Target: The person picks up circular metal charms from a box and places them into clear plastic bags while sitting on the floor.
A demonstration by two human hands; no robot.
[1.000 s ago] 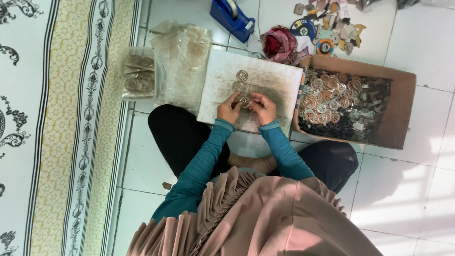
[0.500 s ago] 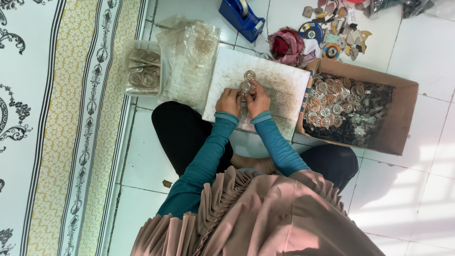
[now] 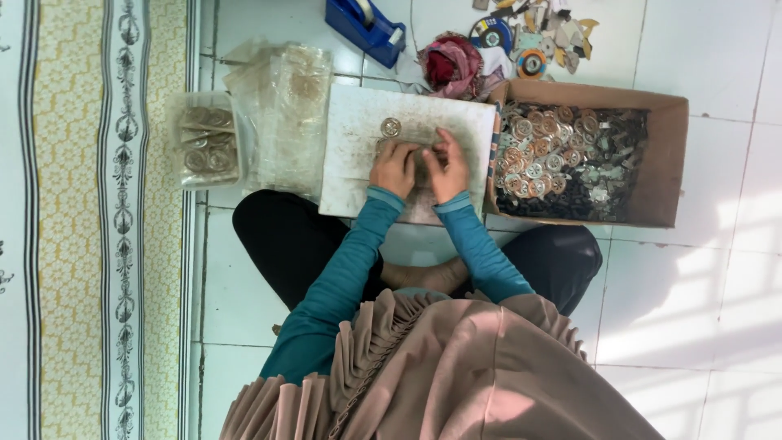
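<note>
I look straight down on a person sitting cross-legged on a white tiled floor (image 3: 700,269), teal sleeves reaching forward. My left hand (image 3: 394,168) and right hand (image 3: 446,169) lie side by side on a white board (image 3: 350,155) set on the floor in front of the knees. Both hands are curled with the fingers bent down, and the fingertips meet over something small between them; I cannot tell what it is, nor whether either grip is truly clamped on it, since the knuckles hide it. Just beyond the left hand, a round metal ring (image 3: 391,127) lies loose on the board, close to the fingers but apart from them.

Right of the board, touching its edge, stands an open cardboard box (image 3: 664,163) holding a heap of round metal pieces (image 3: 542,155) and darker bits. Left of the board lies a stack of clear plastic bags (image 3: 281,114), and farther left a clear tub (image 3: 204,140) with more round pieces. Beyond the board sit a blue tape dispenser (image 3: 366,28), a crumpled red cloth (image 3: 450,65) and a scatter of small coloured parts (image 3: 529,37). A patterned yellow mat (image 3: 106,220) runs down the left side.
</note>
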